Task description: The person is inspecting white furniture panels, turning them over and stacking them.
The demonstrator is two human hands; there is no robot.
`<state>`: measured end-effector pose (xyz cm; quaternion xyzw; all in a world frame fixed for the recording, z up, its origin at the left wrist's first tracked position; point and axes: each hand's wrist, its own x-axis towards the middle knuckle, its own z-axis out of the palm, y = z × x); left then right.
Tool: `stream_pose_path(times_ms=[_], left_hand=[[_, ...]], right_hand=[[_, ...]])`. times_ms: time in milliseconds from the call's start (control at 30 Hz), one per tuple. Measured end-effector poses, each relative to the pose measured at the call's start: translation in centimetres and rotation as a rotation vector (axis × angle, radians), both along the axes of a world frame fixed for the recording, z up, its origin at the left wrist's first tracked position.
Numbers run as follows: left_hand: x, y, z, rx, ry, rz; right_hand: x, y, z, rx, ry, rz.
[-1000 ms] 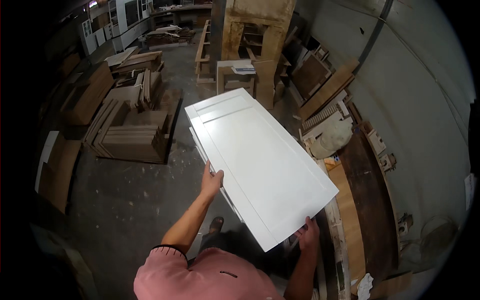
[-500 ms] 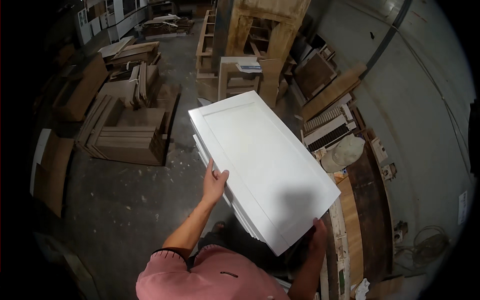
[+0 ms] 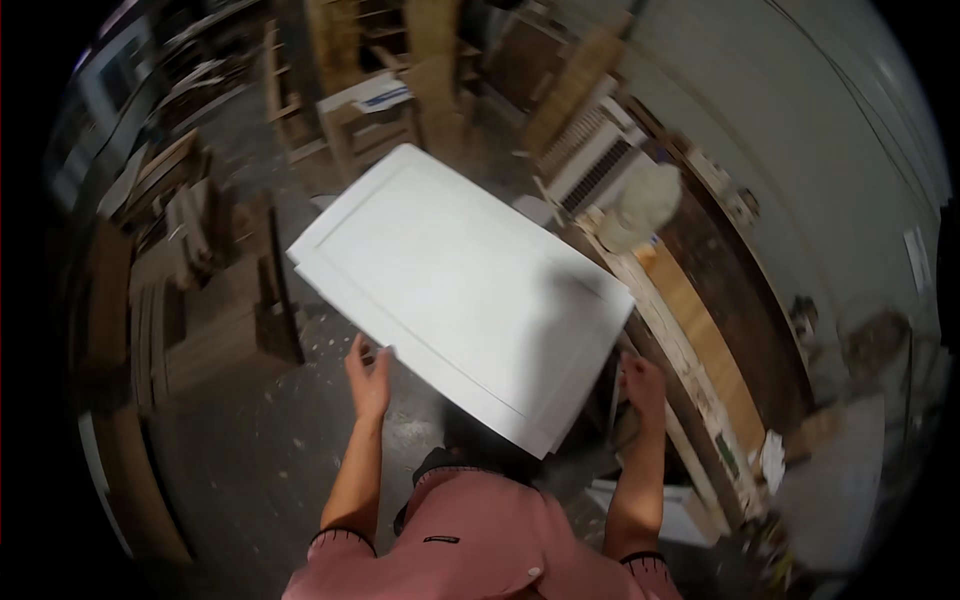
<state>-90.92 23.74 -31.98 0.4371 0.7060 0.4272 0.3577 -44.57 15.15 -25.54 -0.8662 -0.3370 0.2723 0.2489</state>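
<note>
A white panel with a recessed centre, like a cabinet door (image 3: 450,290), lies slanted in front of me, on top of a stack mostly hidden beneath it. A dark shadow falls across its right part. My left hand (image 3: 370,380) is beside the panel's near left edge, thumb and fingers apart, holding nothing. Close to the right end of the panel is my right hand (image 3: 645,385), its fingers loosely bent and slightly blurred, with a small gap to the edge and nothing visible in them.
Stacked brown boards (image 3: 220,320) stand on the floor at left. Along the right wall lie long planks (image 3: 710,350) and a pale sack-like bundle (image 3: 645,205). A wooden cabinet frame (image 3: 370,125) stands beyond the panel. Another white panel (image 3: 670,515) rests low at right.
Both hands have come off the white cabinet door, which they touched before. The view has turned, so the door and the surroundings appear shifted left.
</note>
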Motion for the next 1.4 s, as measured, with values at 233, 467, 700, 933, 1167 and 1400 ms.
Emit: stream_pose_path(times_ms=[233,467,700,933,1167,1400], left_hand=[[3.3,-0.2,-1.7,0.111,-0.186,-0.017],[7.4,0.7,-3.3,0.061,0.082,-0.015],[6.6,-0.3,-2.9,0.182,0.026,-0.071],[4.1,0.6,-2.6,0.223,-0.015,-0.08],[8.0,0.9,0.7,0.675,0.515,-0.265],[21.5,-3.8,7.1,0.784,0.385,-0.627]], right_hand=[[-7.5,-2.9,-3.2,-0.157,-0.042,0.17],[-7.4,-1.2,-2.5,-0.052,-0.212,0.138],[-6.3,-2.1,-5.7,0.105,-0.127,0.01],[-11.9,-6.6,-10.7,0.386,0.42,-0.315],[-14.5,-5.9,-13.1,0.463,0.316,-0.156],[-11.2,-9.6,-12.1,0.507,0.729,-0.047]])
